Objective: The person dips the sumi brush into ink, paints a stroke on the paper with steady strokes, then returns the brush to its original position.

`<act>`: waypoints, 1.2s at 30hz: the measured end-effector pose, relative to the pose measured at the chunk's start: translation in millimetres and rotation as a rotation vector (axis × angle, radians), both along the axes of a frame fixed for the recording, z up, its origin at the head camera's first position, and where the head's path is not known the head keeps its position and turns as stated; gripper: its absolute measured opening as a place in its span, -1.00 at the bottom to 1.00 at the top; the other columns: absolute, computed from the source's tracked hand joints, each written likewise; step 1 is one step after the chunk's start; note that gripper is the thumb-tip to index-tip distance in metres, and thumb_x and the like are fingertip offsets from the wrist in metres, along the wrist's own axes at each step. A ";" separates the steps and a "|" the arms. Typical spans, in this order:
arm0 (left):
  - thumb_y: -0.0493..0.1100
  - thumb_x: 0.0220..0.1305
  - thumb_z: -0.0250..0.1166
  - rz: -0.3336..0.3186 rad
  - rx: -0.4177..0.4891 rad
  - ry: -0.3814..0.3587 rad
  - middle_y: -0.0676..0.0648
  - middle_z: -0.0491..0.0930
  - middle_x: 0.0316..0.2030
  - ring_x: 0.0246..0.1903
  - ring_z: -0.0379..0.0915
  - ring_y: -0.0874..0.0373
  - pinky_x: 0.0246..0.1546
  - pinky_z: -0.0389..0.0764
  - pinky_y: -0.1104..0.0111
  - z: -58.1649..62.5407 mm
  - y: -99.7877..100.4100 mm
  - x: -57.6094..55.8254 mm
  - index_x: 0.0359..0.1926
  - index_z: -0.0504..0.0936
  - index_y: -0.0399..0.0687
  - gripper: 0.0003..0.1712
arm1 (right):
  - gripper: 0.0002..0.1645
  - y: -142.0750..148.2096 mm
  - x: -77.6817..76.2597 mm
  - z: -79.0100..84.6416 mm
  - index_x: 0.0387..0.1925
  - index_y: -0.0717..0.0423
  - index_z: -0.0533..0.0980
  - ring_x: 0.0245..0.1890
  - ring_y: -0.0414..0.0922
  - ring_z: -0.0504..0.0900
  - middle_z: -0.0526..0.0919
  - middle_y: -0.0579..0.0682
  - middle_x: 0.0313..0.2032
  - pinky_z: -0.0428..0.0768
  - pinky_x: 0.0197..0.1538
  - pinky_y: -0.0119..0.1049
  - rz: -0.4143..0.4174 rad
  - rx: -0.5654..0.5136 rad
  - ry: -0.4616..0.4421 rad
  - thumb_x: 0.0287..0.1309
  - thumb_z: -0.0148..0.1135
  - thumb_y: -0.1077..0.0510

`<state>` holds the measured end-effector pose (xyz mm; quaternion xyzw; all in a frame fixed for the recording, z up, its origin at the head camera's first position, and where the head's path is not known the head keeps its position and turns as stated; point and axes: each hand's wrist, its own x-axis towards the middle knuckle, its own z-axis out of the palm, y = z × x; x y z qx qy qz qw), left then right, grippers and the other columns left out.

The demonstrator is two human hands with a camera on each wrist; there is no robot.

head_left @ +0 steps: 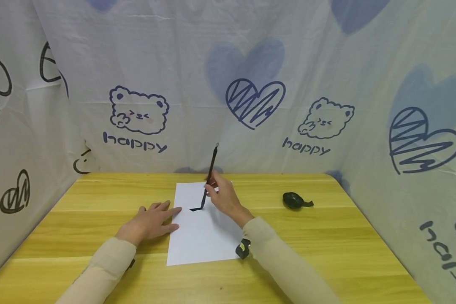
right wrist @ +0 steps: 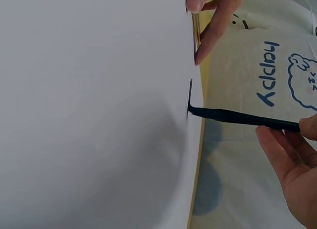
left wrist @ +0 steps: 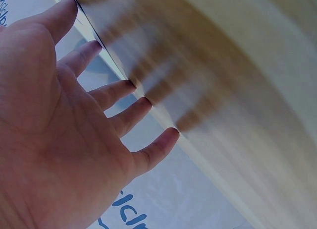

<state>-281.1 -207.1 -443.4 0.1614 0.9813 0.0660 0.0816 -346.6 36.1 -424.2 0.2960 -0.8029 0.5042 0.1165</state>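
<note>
My right hand (head_left: 225, 197) grips a dark calligraphy brush (head_left: 211, 165), its handle tilted up and a small loop at the top. The brush's bent tip meets a white sheet of paper (head_left: 201, 240) at the right end of a short black stroke (head_left: 195, 209). In the right wrist view the thumb and fingers pinch the brush handle (right wrist: 247, 119). On the left edge of the sheet, my left hand (head_left: 150, 221) lies with fingers spread, index fingertip and thumb over the paper. The left wrist view shows the same hand (left wrist: 74, 130) with its fingertips against the tabletop.
To the right on the yellow wood-grain table (head_left: 308, 253) lies a small dark green, rounded object (head_left: 293, 200) with a narrow tail. A printed white curtain (head_left: 197, 126) with bears and hearts hangs behind the table and along both sides.
</note>
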 end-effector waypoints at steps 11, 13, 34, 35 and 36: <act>0.33 0.44 0.17 -0.003 0.011 0.002 -0.35 0.22 0.54 0.48 0.16 -0.43 0.31 0.15 -0.51 -0.1 -0.4 0.6 0.53 0.36 0.15 -0.23 | -0.85 5.1 -0.8 0.1 -0.04 0.35 0.48 -0.16 0.19 0.77 0.69 0.35 -0.19 0.80 -0.14 -0.12 -0.010 0.000 -0.012 0.39 0.14 0.42; 0.33 0.44 0.17 -0.003 0.014 0.000 -0.35 0.22 0.54 0.48 0.15 -0.43 0.32 0.14 -0.52 -0.3 -0.5 0.5 0.53 0.36 0.15 -0.23 | -0.85 5.7 -0.5 0.3 -0.05 0.36 0.48 -0.16 0.19 0.77 0.69 0.35 -0.20 0.80 -0.14 -0.13 -0.009 -0.007 -0.015 0.38 0.14 0.43; 0.33 0.44 0.17 -0.007 0.027 0.005 -0.35 0.21 0.54 0.49 0.14 -0.44 0.32 0.12 -0.52 -2.5 -1.8 0.5 0.53 0.35 0.16 -0.23 | -0.85 10.9 -1.7 -1.8 -0.05 0.35 0.49 -0.18 0.21 0.77 0.68 0.35 -0.20 0.80 -0.13 -0.08 -0.012 -0.019 -0.011 0.38 0.14 0.43; 0.32 0.44 0.17 -0.008 0.026 0.006 -0.35 0.21 0.54 0.49 0.14 -0.44 0.32 0.12 -0.52 -2.6 -1.8 0.6 0.53 0.35 0.16 -0.23 | -0.85 11.2 -1.8 -1.8 -0.05 0.34 0.48 -0.18 0.20 0.76 0.68 0.35 -0.20 0.80 -0.14 -0.11 -0.014 -0.016 -0.011 0.38 0.14 0.43; 0.32 0.44 0.17 -0.010 0.026 0.008 -0.36 0.21 0.54 0.49 0.14 -0.44 0.32 0.13 -0.52 -2.6 -1.7 0.7 0.53 0.35 0.16 -0.23 | -0.85 11.6 -2.1 -1.9 -0.05 0.34 0.48 -0.18 0.20 0.76 0.68 0.34 -0.19 0.80 -0.14 -0.13 -0.015 -0.016 -0.012 0.38 0.14 0.42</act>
